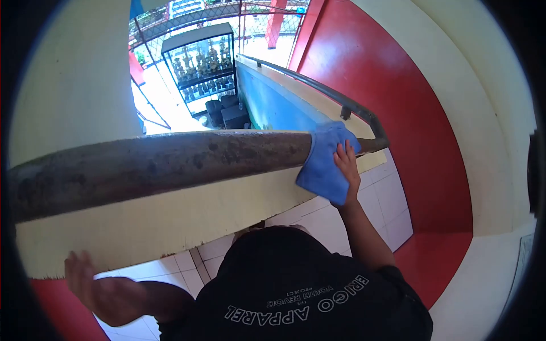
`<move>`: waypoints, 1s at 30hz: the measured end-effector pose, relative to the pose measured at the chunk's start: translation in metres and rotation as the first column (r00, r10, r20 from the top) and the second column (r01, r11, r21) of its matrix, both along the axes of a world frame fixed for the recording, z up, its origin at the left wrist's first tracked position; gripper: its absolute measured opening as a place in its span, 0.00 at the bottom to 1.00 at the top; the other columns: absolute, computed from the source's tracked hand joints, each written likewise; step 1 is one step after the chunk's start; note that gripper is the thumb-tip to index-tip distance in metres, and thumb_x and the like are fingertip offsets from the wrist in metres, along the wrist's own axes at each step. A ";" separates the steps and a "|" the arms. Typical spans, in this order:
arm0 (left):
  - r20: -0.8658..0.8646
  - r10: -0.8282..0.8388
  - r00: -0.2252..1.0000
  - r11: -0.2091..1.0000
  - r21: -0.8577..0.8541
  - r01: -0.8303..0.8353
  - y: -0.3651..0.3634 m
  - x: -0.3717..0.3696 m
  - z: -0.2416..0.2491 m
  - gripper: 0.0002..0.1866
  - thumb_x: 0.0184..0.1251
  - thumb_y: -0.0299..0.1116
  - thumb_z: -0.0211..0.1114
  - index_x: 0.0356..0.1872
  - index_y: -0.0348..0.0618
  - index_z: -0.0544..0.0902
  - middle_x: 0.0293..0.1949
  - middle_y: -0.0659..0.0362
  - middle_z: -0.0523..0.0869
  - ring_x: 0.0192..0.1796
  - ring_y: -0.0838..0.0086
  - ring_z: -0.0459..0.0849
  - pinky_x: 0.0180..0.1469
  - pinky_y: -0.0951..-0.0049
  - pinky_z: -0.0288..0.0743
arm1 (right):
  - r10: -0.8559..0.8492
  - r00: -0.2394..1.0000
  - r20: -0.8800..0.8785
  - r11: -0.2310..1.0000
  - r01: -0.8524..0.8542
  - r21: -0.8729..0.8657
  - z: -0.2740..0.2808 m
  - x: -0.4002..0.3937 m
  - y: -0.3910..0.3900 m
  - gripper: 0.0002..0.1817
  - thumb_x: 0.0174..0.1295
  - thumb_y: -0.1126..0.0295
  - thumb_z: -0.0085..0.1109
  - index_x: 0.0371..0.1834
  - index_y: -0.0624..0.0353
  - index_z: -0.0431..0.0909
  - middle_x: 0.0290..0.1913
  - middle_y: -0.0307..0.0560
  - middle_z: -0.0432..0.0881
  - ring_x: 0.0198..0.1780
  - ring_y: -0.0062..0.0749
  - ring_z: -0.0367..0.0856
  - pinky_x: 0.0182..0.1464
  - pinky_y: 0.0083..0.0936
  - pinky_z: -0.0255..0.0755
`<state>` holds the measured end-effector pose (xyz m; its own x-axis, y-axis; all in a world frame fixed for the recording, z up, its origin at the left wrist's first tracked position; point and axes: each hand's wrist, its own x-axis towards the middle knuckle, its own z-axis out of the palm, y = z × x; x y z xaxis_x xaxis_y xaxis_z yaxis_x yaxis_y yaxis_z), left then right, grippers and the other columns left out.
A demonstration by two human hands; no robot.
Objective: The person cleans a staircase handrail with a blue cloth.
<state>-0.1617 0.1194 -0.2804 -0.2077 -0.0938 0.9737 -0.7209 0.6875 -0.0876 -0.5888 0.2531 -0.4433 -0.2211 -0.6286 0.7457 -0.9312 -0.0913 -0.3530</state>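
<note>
A blue cloth [327,165] is draped over the right part of a thick dark handrail [170,162], close to where the rail meets the corner. My right hand [348,170] presses on the cloth, its fingers over the upper right part of it. The rail's surface shows dark, blotchy patches. Below it runs a cream-coloured ledge [170,221]. My left hand [102,290] is at the lower left, beside the ledge's lower edge, slightly blurred, with its fingers apart and nothing in it.
A second railing [324,88] slopes away along a blue wall [273,96]. Beyond the rail, lower down, stands a glass cabinet [202,65] holding several trophies. A red wall [387,96] rises at the right. White floor tiles [375,199] lie below the ledge.
</note>
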 end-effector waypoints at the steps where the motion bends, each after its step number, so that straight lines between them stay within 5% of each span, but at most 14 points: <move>1: 0.135 -0.197 0.971 0.979 0.083 0.187 0.006 -0.012 0.003 0.13 0.76 0.40 0.60 0.47 0.39 0.82 0.45 0.52 0.87 0.49 0.58 0.83 0.49 0.56 0.76 | 0.025 0.994 0.107 1.000 -0.026 0.012 -0.002 0.000 0.003 0.21 0.68 0.63 0.56 0.60 0.64 0.79 0.64 0.61 0.79 0.74 0.63 0.65 0.76 0.57 0.49; 3: 0.269 -0.442 0.856 0.883 0.300 0.362 0.021 -0.060 0.007 0.19 0.67 0.50 0.69 0.47 0.48 0.81 0.45 0.57 0.85 0.51 0.59 0.80 0.47 0.55 0.72 | 0.108 0.933 0.342 0.994 -0.105 -0.027 0.021 0.018 0.009 0.22 0.70 0.62 0.54 0.61 0.64 0.79 0.65 0.60 0.78 0.74 0.62 0.65 0.77 0.55 0.48; 5: 0.165 -0.557 0.814 0.739 0.546 0.395 0.035 -0.135 0.002 0.28 0.56 0.50 0.76 0.56 0.52 0.82 0.49 0.59 0.86 0.54 0.61 0.81 0.51 0.55 0.70 | 0.210 0.798 0.565 0.978 -0.165 -0.130 0.046 0.038 0.013 0.22 0.71 0.61 0.50 0.61 0.65 0.78 0.65 0.59 0.78 0.74 0.60 0.66 0.76 0.53 0.50; 7: 0.389 -0.534 0.750 0.783 0.562 0.266 0.048 -0.176 0.007 0.32 0.53 0.56 0.75 0.58 0.53 0.82 0.58 0.57 0.82 0.61 0.63 0.79 0.60 0.54 0.69 | 0.340 0.772 0.537 0.931 -0.359 -0.074 0.064 0.038 0.026 0.22 0.70 0.61 0.52 0.60 0.64 0.78 0.65 0.59 0.79 0.73 0.60 0.67 0.76 0.51 0.52; 10: 0.439 -0.609 0.661 0.772 0.520 0.365 0.055 -0.205 -0.002 0.30 0.52 0.50 0.76 0.59 0.55 0.83 0.54 0.58 0.86 0.57 0.68 0.84 0.57 0.58 0.72 | 0.512 0.651 0.559 0.815 -0.574 -0.079 0.079 0.033 0.037 0.23 0.64 0.62 0.60 0.59 0.63 0.79 0.61 0.58 0.81 0.69 0.56 0.72 0.72 0.48 0.60; 12: 0.386 -0.701 0.600 0.668 0.648 0.366 0.056 -0.198 0.013 0.27 0.52 0.45 0.76 0.56 0.54 0.85 0.49 0.58 0.88 0.52 0.68 0.87 0.55 0.60 0.76 | 0.607 0.535 0.587 0.721 -0.681 -0.125 0.086 0.031 0.041 0.25 0.58 0.63 0.68 0.59 0.62 0.79 0.58 0.57 0.83 0.66 0.52 0.77 0.68 0.45 0.67; 13: 0.351 -0.740 0.573 0.612 0.705 0.358 0.057 -0.196 0.022 0.26 0.52 0.43 0.76 0.54 0.53 0.85 0.47 0.58 0.90 0.49 0.68 0.89 0.53 0.62 0.77 | 0.543 0.451 0.708 0.715 -0.691 -0.107 0.090 0.024 0.045 0.25 0.55 0.69 0.71 0.57 0.63 0.79 0.54 0.54 0.84 0.59 0.42 0.81 0.62 0.38 0.72; 16: 0.140 -0.737 0.661 0.536 0.716 0.447 0.053 -0.205 0.049 0.22 0.52 0.36 0.75 0.52 0.51 0.87 0.41 0.57 0.91 0.43 0.66 0.92 0.47 0.66 0.82 | 0.393 0.467 0.792 0.828 -0.555 -0.084 0.094 0.019 0.049 0.21 0.56 0.73 0.70 0.54 0.63 0.79 0.51 0.49 0.85 0.55 0.32 0.81 0.61 0.33 0.71; 20: 0.084 -0.664 0.743 0.415 0.868 0.272 0.057 -0.217 0.104 0.13 0.65 0.32 0.67 0.50 0.43 0.86 0.41 0.51 0.91 0.43 0.62 0.92 0.45 0.67 0.84 | 0.594 0.221 0.773 0.773 -0.423 -0.473 0.121 0.048 0.026 0.19 0.66 0.78 0.63 0.58 0.63 0.71 0.55 0.46 0.80 0.58 0.27 0.77 0.62 0.28 0.69; 24: 0.190 -0.576 0.795 0.528 0.829 0.184 0.048 -0.225 0.110 0.12 0.72 0.36 0.62 0.49 0.43 0.85 0.38 0.48 0.90 0.41 0.56 0.91 0.45 0.64 0.84 | 0.549 0.304 0.778 0.834 -0.250 -0.491 0.096 0.034 0.005 0.19 0.68 0.78 0.61 0.58 0.60 0.65 0.56 0.47 0.76 0.54 0.26 0.75 0.57 0.24 0.69; 26: 0.254 -0.512 0.820 0.615 0.775 0.144 0.038 -0.229 0.093 0.12 0.73 0.38 0.61 0.49 0.45 0.85 0.37 0.47 0.90 0.40 0.53 0.91 0.44 0.63 0.83 | 0.506 0.362 0.783 0.854 -0.337 -0.397 0.096 0.048 0.012 0.33 0.63 0.76 0.67 0.68 0.62 0.59 0.57 0.50 0.74 0.52 0.30 0.75 0.57 0.26 0.70; 30: 0.354 -0.391 0.849 0.593 0.803 -0.061 0.030 -0.235 0.068 0.11 0.71 0.38 0.61 0.50 0.51 0.83 0.34 0.49 0.89 0.36 0.54 0.90 0.41 0.61 0.83 | 0.269 0.838 0.474 0.957 -0.287 -0.036 0.094 0.084 0.003 0.45 0.59 0.75 0.69 0.77 0.61 0.53 0.59 0.56 0.74 0.58 0.39 0.76 0.60 0.33 0.70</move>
